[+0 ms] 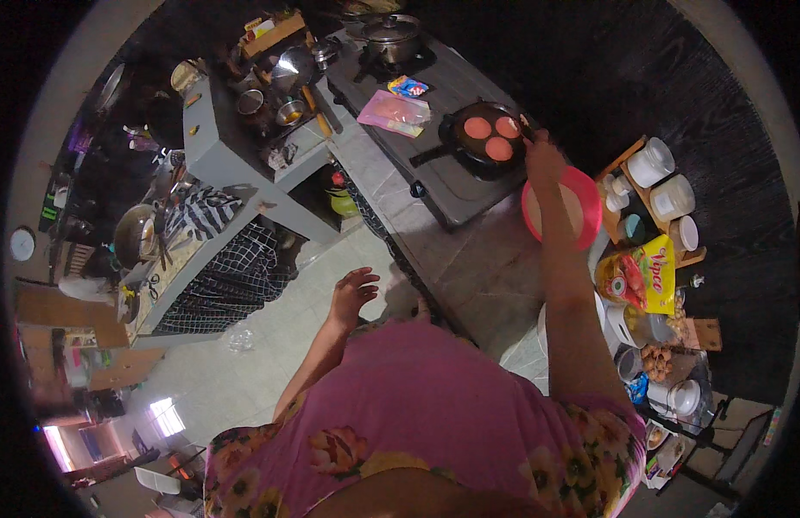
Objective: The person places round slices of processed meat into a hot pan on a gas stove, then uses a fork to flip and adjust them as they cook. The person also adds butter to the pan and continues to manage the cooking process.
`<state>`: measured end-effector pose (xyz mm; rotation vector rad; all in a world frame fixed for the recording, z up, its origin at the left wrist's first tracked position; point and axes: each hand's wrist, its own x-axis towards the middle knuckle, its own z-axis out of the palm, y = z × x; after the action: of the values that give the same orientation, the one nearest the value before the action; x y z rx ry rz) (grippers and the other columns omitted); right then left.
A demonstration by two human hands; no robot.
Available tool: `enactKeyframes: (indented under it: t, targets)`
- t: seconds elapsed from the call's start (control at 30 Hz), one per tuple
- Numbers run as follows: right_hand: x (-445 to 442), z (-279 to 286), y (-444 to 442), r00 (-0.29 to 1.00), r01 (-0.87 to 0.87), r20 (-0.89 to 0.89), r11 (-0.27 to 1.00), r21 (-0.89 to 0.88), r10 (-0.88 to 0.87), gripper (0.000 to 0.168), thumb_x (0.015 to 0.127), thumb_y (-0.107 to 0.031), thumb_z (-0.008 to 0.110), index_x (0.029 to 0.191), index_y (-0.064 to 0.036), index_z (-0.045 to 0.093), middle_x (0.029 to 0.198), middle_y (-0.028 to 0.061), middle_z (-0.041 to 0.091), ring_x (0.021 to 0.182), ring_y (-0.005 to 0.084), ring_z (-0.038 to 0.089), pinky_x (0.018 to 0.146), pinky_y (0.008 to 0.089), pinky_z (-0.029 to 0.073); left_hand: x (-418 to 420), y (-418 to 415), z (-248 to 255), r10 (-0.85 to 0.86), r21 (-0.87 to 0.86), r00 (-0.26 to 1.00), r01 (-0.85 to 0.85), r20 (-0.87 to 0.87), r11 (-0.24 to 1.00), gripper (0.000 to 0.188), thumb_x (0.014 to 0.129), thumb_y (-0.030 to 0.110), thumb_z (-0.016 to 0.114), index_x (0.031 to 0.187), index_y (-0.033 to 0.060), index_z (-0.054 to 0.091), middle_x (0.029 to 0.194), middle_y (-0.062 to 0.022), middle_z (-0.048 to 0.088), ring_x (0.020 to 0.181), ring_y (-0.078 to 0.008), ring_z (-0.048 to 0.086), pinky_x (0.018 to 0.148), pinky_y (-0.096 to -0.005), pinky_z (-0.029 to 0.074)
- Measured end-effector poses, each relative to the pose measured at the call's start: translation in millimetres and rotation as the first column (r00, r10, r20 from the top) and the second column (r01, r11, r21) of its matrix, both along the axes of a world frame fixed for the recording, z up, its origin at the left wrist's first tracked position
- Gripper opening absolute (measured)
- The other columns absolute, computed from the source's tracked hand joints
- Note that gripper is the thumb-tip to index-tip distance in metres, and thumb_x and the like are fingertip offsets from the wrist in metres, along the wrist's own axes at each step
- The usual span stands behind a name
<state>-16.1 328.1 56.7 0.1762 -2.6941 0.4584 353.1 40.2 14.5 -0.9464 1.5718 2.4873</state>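
Note:
A black frying pan (487,162) sits on the gas stove (461,210), its handle pointing to the lower left. Three round pinkish patties (477,127) lie in it; the one at the upper right has a pale patch. My right hand (545,155) is at the pan's right rim, above a pink plastic bowl (594,201) that my forearm partly covers. Something small and pale shows by my fingertips, too unclear to name or to tell whether I hold it. Down over the floor, my left hand (356,291) hangs with fingers apart and nothing in it.
A pink-edged plastic packet (394,112) and a small blue packet (407,86) lie on the stove. Behind them stands a lidded pot (391,42). On the right are jars (673,197) on a wooden rack and a yellow Vipco pouch (649,275). A wok (133,236) stands on the left counter.

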Motion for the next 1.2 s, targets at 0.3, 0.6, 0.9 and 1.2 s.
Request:
enactKeyframes:
  t: [0.3,0.6,0.9,1.2]
  targets:
    - [-28,-18,2,0.987,-0.158,0.027,0.961,0.228,0.156,0.023,0.087,-0.022,0.051,0.102,-0.005,0.048,0.082,0.0165,0.064,0.075,0.0339,0.064,0.063,0.0452,0.050,14,-10,-2,0.158,0.081,0.984,-0.165,0.085,0.983,0.031,0.088,0.017,0.048,0.114,0.0003,0.050,0.101,-0.0129,0.059,0.079,-0.0192,0.055,0.071,-0.0305,0.047]
    - [-17,-21,3,0.984,-0.059,-0.173,0.995,-0.076,0.045,0.025,0.085,-0.023,0.054,0.103,-0.006,0.049,0.081,0.0170,0.063,0.072,0.0313,0.064,0.058,0.0413,0.049,24,-15,-5,0.213,0.101,0.967,-0.228,0.140,0.968,0.036,0.088,0.013,0.048,0.119,-0.0033,0.044,0.100,-0.0132,0.056,0.078,-0.0196,0.053,0.070,-0.0306,0.046]
    - [86,-26,52,0.934,0.198,0.217,-0.096,-0.976,-0.283,0.041,0.089,-0.041,0.054,0.105,-0.005,0.046,0.081,0.0073,0.055,0.050,0.0110,0.045,0.040,0.0231,0.034,24,-16,-8,0.244,0.202,0.969,-0.246,0.038,0.948,0.042,0.086,0.021,0.051,0.121,0.0005,0.042,0.104,-0.0103,0.052,0.084,-0.0190,0.051,0.074,-0.0307,0.044]
    - [85,-70,96,0.962,0.060,-0.134,0.661,-0.748,-0.239,0.036,0.086,-0.028,0.060,0.111,-0.003,0.049,0.087,0.0113,0.059,0.072,0.0224,0.058,0.062,0.0331,0.047,-3,-6,-2,0.083,0.195,0.996,-0.079,-0.015,0.978,0.038,0.090,0.025,0.044,0.122,0.0029,0.043,0.108,-0.0091,0.053,0.086,-0.0186,0.050,0.078,-0.0314,0.043]
